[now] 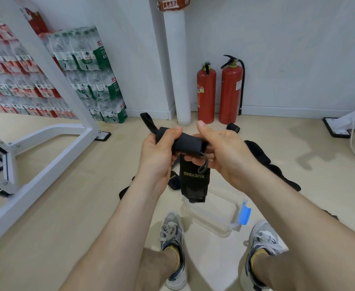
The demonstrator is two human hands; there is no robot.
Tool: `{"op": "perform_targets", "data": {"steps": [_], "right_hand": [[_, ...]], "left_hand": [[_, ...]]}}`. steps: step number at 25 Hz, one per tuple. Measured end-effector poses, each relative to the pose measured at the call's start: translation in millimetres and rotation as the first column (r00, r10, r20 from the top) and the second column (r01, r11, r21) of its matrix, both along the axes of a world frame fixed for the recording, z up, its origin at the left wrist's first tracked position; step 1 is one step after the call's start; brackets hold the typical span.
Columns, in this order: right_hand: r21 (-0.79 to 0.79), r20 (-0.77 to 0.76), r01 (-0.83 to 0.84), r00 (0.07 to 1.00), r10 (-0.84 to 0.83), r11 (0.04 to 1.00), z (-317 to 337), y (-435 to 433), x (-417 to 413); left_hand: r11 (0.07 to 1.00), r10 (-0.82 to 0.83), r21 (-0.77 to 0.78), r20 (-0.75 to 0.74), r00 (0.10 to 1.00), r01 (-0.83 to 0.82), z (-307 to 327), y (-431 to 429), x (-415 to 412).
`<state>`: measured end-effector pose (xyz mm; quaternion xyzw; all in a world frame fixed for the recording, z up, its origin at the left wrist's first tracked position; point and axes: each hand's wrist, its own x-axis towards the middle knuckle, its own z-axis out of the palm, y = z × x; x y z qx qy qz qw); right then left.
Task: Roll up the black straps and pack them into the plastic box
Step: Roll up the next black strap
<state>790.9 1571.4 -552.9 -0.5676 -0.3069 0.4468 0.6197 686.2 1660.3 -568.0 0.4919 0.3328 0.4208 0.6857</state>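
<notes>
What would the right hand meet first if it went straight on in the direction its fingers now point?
The right hand would press into the rolled black strap that it holds, and just beyond that meet the left hand gripping the same roll. Nothing else seems to lie between them.

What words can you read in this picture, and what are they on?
"XUEYING": upside down, on the black strap that the left hand and right hand hold.
"EYING": cut-off letters, on another strap on the floor.
"农": on the green bottled-water packs; the rest is blurred.
Fire extinguishers' labels: too small to read.
</notes>
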Motion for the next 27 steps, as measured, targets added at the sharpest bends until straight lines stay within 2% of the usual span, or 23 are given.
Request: {"op": "perform_targets", "data": {"steps": [5, 9, 11, 15, 16, 18, 21, 24, 26, 27], "right_hand": [[0.080, 0.245, 0.015, 0.969, -0.034, 0.997, -2.4, -0.3, -8.0], [0.072, 0.403, 0.158, 0.899, -0.174, 0.985, -11.4, 8.0, -11.3], [0.086, 0.446, 0.222, 0.863, -0.237, 0.971, -14.4, 10.9, -13.1], [0.108, 0.422, 0.348, 0.832, -0.360, 0.931, -16.0, 11.1, -6.8], [0.093, 0.393, 0.358, 0.844, -0.365, 0.929, -14.4, 10.5, -2.6], [0.065, 0.237, 0.331, 0.911, -0.337, 0.941, -11.6, 8.6, 2.4], [0.082, 0.030, 0.269, 0.962, -0.272, 0.960, -6.3, 4.4, -1.0], [0.107, 0.041, 0.228, 0.971, -0.234, 0.968, 1.4, 2.6, -3.9], [0.062, 0.064, 0.167, 0.983, -0.171, 0.984, 6.5, 0.5, -3.9], [0.023, 0.013, 0.129, 0.992, -0.129, 0.991, 8.0, -0.5, -3.7]], "left_hand": [[0.999, 0.042, 0.016, -0.062, 0.997, -0.042, -10.5, -0.1, 2.5], [0.999, 0.043, 0.025, -0.138, 0.990, -0.040, -18.1, -11.1, 9.4], [0.996, 0.064, 0.069, -0.129, 0.990, -0.056, -20.1, -17.0, 12.2], [0.981, -0.036, 0.184, -0.137, 0.990, 0.061, -23.2, -34.5, 15.9], [0.973, -0.083, 0.201, -0.158, 0.984, 0.115, -25.5, -37.5, 16.3], [0.954, -0.131, 0.243, -0.181, 0.975, 0.173, -27.1, -39.1, 16.4], [0.960, -0.057, 0.265, -0.119, 0.991, 0.087, -18.2, -36.5, 19.5], [0.971, 0.059, 0.235, -0.054, 0.997, -0.044, -3.2, -30.5, 19.5], [0.966, 0.120, 0.233, -0.023, 0.992, -0.111, 0.2, -22.7, 16.0], [0.965, 0.139, 0.228, -0.025, 0.990, -0.130, -0.5, -19.3, 14.2]]}}
